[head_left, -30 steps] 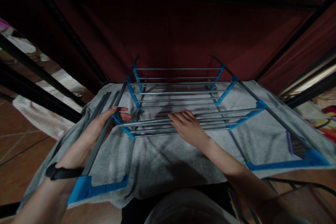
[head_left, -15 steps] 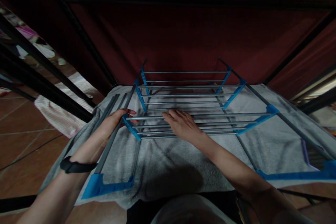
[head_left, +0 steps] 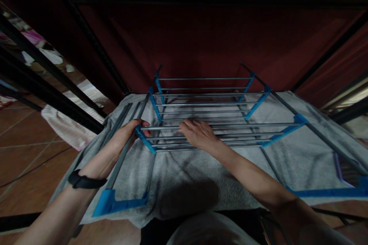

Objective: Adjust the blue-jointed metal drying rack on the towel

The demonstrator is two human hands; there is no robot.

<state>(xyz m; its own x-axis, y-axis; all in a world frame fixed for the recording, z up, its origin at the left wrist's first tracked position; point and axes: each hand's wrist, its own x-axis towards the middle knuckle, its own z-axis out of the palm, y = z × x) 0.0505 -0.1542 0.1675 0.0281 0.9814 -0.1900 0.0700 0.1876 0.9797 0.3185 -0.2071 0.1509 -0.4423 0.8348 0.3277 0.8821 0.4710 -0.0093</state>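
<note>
Here we have both hands on a folding drying rack [head_left: 207,103] that fills the middle of the frame, its grey rails joined by blue plastic corner pieces. Our left hand [head_left: 126,136], at centre left, is closed around the grey side tube of the rack just where a blue joint [head_left: 143,139] meets the nearest raised tier of rails; the thumb shows over the top and the fingers wrap underneath, a grip that looks meant to steady that side of the frame. A black wristband [head_left: 83,181] sits on that forearm at lower left. Our right hand [head_left: 199,134], just right of it in the centre, lies palm down with fingers stretched flat across the thin rails of the same tier, pressing on them and gripping nothing; spread that way it seems to bear evenly on several rails at once. Under the rails a grey towel [head_left: 184,176] is draped over the lower level of the rack, hanging past the near edge towards the bottom of the frame, so the tier we hold sits above the cloth and not on it. Behind, a dark red fabric wall [head_left: 195,42] and black poles [head_left: 48,95] close off the top and upper left, and a pale striped cloth [head_left: 66,126] lies on the tiled floor [head_left: 25,168] at left.
</note>
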